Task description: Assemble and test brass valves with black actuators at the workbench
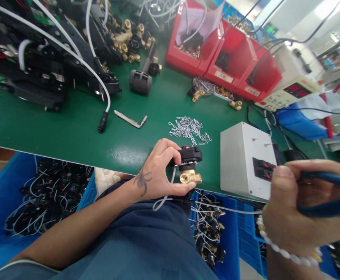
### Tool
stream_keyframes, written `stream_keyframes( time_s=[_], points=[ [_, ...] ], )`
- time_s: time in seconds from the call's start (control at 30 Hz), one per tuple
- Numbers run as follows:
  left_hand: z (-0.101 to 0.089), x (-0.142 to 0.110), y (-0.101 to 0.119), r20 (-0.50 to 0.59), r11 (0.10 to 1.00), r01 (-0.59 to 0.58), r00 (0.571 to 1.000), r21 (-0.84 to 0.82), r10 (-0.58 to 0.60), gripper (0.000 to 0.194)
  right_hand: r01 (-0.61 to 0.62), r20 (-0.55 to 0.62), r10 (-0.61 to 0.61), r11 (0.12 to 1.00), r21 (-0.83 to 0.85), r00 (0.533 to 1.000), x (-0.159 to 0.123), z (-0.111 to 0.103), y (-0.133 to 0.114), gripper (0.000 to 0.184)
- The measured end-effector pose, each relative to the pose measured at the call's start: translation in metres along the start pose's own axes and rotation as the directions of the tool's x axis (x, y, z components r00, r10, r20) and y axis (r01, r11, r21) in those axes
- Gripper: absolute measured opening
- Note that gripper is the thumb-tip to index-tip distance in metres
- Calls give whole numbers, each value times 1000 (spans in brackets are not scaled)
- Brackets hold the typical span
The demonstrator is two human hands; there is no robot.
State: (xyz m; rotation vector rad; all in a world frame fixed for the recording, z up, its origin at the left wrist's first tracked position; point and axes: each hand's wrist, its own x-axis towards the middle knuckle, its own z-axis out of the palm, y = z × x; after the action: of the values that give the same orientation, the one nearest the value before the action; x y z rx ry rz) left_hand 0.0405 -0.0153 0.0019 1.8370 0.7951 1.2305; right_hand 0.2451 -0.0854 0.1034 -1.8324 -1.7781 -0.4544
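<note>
My left hand [161,171] is closed around a small valve [189,167] with a black top and a brass body, held upright just above the near edge of the green table [70,128]. A white wire hangs from the valve past my wrist. My right hand [298,206] is low at the right, fingers wrapped round the blue handles of a hand tool [330,192] whose tip is hidden; it sits beside a white box [242,155] with a black and red socket. A pile of small metal clips [189,128] lies just beyond the valve.
Red bins [225,46] with brass parts stand at the back. Black assemblies with white cables [41,50] fill the back left. A metal key tool [130,119] lies mid-table. Blue crates [41,202] of wired parts sit below the table edge. A power supply [289,93] is at right.
</note>
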Motion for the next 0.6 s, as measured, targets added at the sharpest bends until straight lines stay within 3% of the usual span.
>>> stream_keyframes(
  time_s=[0.03, 0.07, 0.13, 0.17, 0.2, 0.27, 0.33, 0.4, 0.47, 0.5, 0.53, 0.6],
  points=[
    [0, 0, 0, 0, 1000, -3, 1000, 1, 3, 39, 54, 100, -53, 999, -4, 994, -1, 2, -1, 16],
    [0, 0, 0, 0, 1000, -5, 1000, 1, 5, 39, 141, 257, -137, 990, 3, 957, -2, 5, -2, 15],
    [0, 0, 0, -3, 1000, -5, 1000, 5, 5, 39, 294, 521, -276, 955, 50, 808, -2, 9, -4, 15],
    [0, 0, -1, -7, 1000, -5, 1000, 5, 5, 39, 313, 546, -295, 948, 62, 784, -2, 9, -4, 15],
    [0, 0, -1, -8, 1000, -5, 1000, 4, 5, 40, 296, 504, -280, 954, 50, 817, -1, 7, -4, 15],
    [1, 0, -2, -4, 1000, -7, 1000, -2, 7, 40, 187, 289, -175, 982, -13, 941, -1, 3, -3, 14],
    [1, 0, -3, 0, 1000, -14, 1000, -5, 14, 41, 70, 132, -65, 997, -39, 989, -1, 0, -1, 15],
    [1, 0, -3, 6, 1000, -10, 1000, 2, 10, 41, 134, 258, -121, 990, -32, 959, -1, 3, 0, 15],
    [1, 0, -2, 9, 1000, -4, 1000, 15, 4, 41, 292, 479, -271, 956, 31, 835, 1, 6, 1, 17],
    [1, 0, -2, 8, 1000, 0, 1000, 19, 0, 41, 339, 529, -312, 939, 49, 789, 2, 7, 2, 17],
    [1, 0, -1, 10, 1000, 2, 1000, 20, -2, 41, 341, 517, -311, 939, 40, 798, 3, 7, 2, 17],
    [1, 0, -1, 10, 1000, 5, 1000, 13, -6, 41, 228, 338, -206, 973, -26, 918, 3, 4, 3, 14]
  ],
)
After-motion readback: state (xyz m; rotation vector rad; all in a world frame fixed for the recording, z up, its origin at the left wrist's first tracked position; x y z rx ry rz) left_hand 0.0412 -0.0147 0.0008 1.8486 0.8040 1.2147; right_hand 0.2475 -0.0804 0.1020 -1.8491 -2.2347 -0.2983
